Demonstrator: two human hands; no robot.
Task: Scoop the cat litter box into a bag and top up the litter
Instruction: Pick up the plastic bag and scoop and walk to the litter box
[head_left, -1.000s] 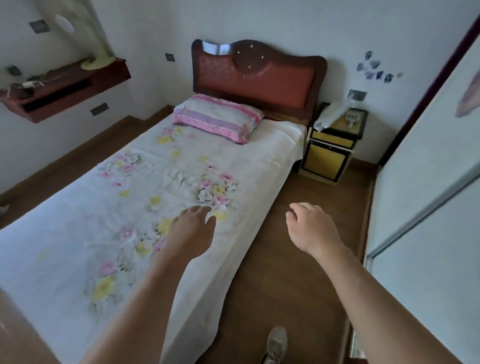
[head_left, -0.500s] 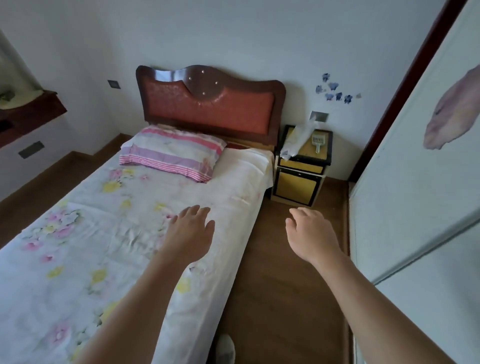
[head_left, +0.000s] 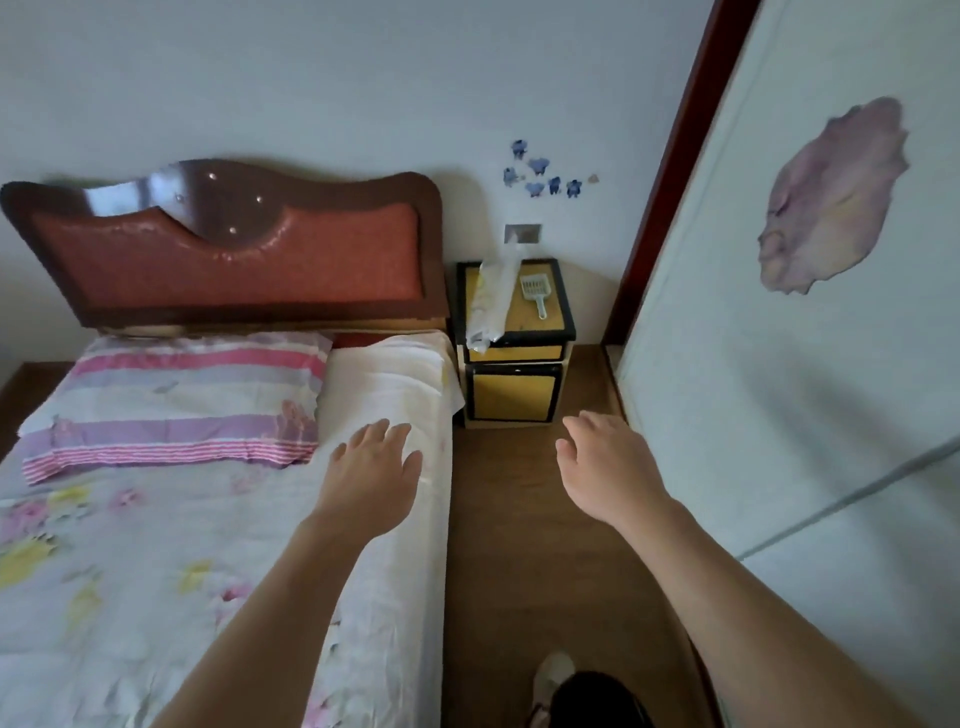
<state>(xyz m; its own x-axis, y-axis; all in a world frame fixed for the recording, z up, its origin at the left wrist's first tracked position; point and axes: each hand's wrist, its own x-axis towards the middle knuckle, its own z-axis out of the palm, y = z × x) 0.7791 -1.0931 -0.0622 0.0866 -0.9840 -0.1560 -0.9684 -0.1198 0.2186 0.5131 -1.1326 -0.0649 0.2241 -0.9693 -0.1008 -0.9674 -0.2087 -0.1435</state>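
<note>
**Bedroom in dim, soft daylight**

I've got a bed (head_left: 130, 571) with a flowered sheet under the left hand (head_left: 371, 467), a striped pillow (head_left: 171, 400) just left of it and a red padded headboard (head_left: 223, 260) beyond. Ahead, between the hands, a yellow-and-black nightstand (head_left: 511, 395) stands against the white wall (head_left: 311, 78). There's brown wood floor (head_left: 519, 545) below the right hand (head_left: 602, 462), a pale sliding door (head_left: 779, 415) to its right, and blue stickers (head_left: 540, 176) high ahead.

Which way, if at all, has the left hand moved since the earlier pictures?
Yes. The left hand moved toward the headboard: earlier above the middle of the flowered sheet, now beside the pillow.
</note>
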